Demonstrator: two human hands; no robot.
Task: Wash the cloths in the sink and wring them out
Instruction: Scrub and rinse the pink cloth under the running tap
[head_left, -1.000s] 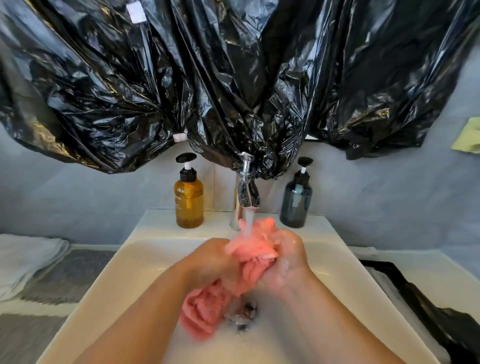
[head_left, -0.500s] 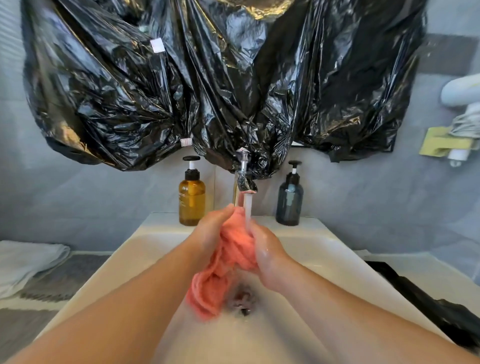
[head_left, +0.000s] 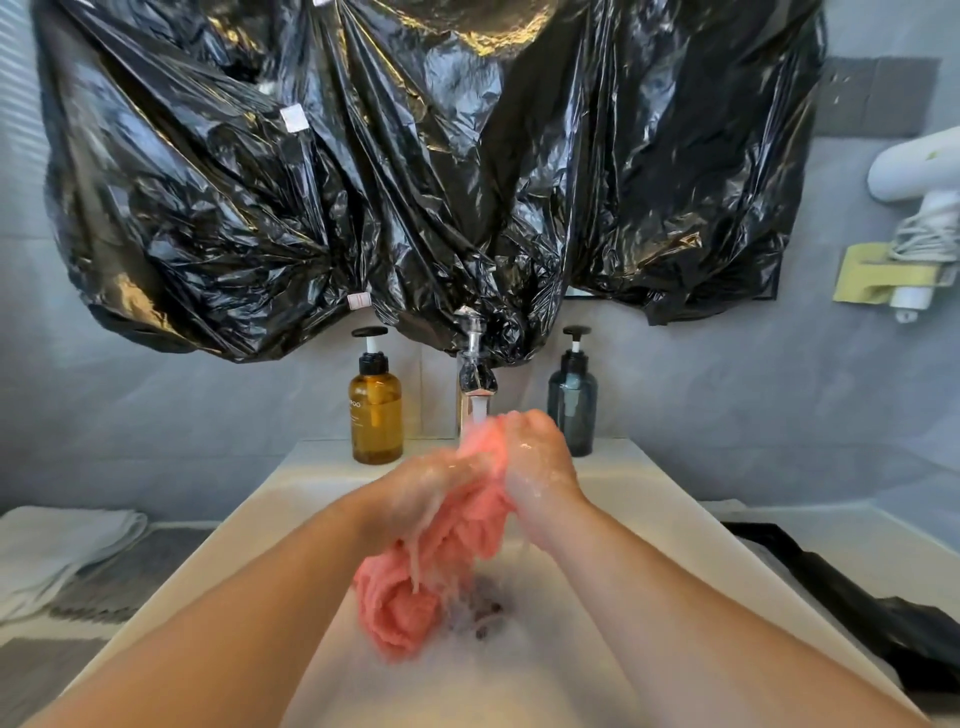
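1. Change observed: half a second earlier the left hand (head_left: 421, 493) had been the higher one, close under the tap (head_left: 475, 376). It was now lower, and the right hand (head_left: 540, 467) had risen to the running stream. This alternation indicated a rubbing stroke.
2. Consequence for the task: the pink cloth (head_left: 457, 530) was soaked and shedding water, so the step was judged to be washing. Wringing had not yet begun.
3. Cloth location: its upper part was bunched between the two hands directly under the stream. Its lower end hung into the sink (head_left: 519, 680), beside the drain (head_left: 483, 608).
4. Left hand: palm turned inward, fingers curled round the cloth from the left. Motion blur obscured the fingertips, so the grip appeared firm but could not be confirmed in detail.
5. Right hand: knuckles up, wet, fingers closed on the top of the bundle.
6. Forearms: both reached forward over the basin and converged at the cloth.
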